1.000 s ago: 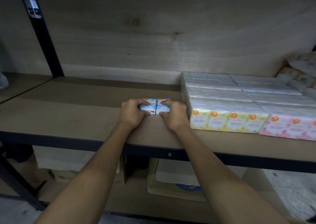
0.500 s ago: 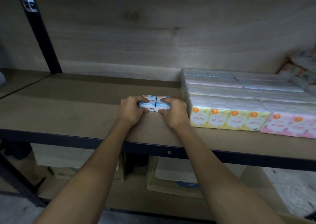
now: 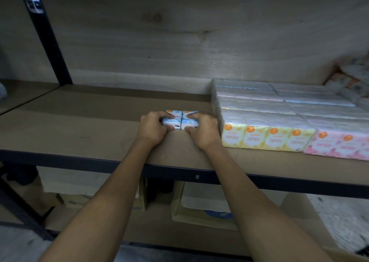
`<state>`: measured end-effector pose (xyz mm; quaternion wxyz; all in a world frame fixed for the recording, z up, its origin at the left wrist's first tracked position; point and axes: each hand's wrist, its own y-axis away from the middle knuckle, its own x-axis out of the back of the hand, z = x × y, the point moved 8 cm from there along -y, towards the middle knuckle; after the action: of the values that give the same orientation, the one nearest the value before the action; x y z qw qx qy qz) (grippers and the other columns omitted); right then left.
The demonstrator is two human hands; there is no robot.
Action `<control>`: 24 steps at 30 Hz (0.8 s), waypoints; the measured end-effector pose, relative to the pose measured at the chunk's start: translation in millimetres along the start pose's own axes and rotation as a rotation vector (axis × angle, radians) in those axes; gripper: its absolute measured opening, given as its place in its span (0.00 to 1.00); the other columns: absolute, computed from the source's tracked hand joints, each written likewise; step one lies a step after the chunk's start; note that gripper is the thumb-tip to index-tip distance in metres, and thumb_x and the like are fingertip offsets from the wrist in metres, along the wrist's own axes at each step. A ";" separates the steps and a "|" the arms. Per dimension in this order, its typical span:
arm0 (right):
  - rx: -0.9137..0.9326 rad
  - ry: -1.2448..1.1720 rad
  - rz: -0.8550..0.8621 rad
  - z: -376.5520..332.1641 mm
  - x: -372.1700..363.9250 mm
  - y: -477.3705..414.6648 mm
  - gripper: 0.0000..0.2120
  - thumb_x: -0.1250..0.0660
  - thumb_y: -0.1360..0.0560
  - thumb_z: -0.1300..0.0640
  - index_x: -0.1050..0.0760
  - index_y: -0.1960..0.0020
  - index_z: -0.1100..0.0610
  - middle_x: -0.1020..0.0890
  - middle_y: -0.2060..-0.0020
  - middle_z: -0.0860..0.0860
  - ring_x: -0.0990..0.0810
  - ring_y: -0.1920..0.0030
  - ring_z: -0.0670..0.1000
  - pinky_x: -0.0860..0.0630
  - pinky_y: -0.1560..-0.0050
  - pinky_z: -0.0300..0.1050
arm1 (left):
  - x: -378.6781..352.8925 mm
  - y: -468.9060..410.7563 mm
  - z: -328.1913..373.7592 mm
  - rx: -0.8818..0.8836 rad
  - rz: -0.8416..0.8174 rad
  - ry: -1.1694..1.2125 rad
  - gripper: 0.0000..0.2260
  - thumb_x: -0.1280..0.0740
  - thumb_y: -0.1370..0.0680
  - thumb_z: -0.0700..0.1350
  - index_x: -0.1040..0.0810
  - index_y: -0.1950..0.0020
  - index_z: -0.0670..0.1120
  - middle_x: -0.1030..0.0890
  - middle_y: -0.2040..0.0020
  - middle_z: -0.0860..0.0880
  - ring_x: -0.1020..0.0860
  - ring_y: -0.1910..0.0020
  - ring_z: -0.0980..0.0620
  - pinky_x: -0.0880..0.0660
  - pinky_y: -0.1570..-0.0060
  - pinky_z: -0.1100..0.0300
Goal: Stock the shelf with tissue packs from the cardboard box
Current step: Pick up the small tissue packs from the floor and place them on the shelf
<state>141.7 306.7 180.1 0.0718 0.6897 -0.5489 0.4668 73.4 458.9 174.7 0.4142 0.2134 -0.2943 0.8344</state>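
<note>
Shelf (image 3: 79, 129), wooden board, left half bare.

Left hand (image 3: 152, 128): curled round the left of two blue tissue packs (image 3: 180, 119), which lie flat on the shelf, side by side and touching, long axes running front to back.

Right hand (image 3: 201, 129): curled round the right pack, nearer the stocked rows.

Yellow packs (image 3: 265, 135): upright front row just right of the right hand; a narrow gap remains, so the blue pair likely slides rightward.

Pink packs (image 3: 337, 143): next along.

Cardboard boxes (image 3: 199, 207): lower shelf, contents unclear.
</note>
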 end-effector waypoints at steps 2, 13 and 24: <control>0.001 -0.009 -0.002 -0.1 0.1 0.4 0.22 0.27 0.30 0.56 0.24 0.37 0.55 0.22 0.39 0.54 0.25 0.41 0.51 0.30 0.38 0.42 | 0.1 0.2 0.3 0.003 0.001 0.005 0.18 0.23 0.32 0.40 0.18 0.43 0.47 0.19 0.41 0.47 0.20 0.46 0.52 0.27 0.39 0.60; 0.003 -0.034 -0.030 -6.0 9.7 14.9 0.22 0.28 0.29 0.57 0.25 0.35 0.55 0.25 0.37 0.54 0.25 0.40 0.51 0.34 0.42 0.33 | 4.4 8.5 2.9 0.014 0.015 0.007 0.20 0.23 0.32 0.41 0.19 0.41 0.48 0.18 0.42 0.46 0.20 0.48 0.53 0.28 0.44 0.65; -0.015 -0.068 -0.109 -14.3 37.2 74.7 0.19 0.30 0.27 0.57 0.24 0.37 0.56 0.24 0.35 0.52 0.28 0.34 0.51 0.35 0.34 0.39 | 15.4 76.5 28.7 -0.024 0.032 -0.017 0.17 0.25 0.29 0.47 0.19 0.41 0.51 0.19 0.40 0.50 0.25 0.37 0.53 0.36 0.44 0.70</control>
<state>70.7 260.9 184.0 0.0836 0.7333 -0.5161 0.4346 5.4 411.4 181.0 0.4010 0.2107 -0.3112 0.8354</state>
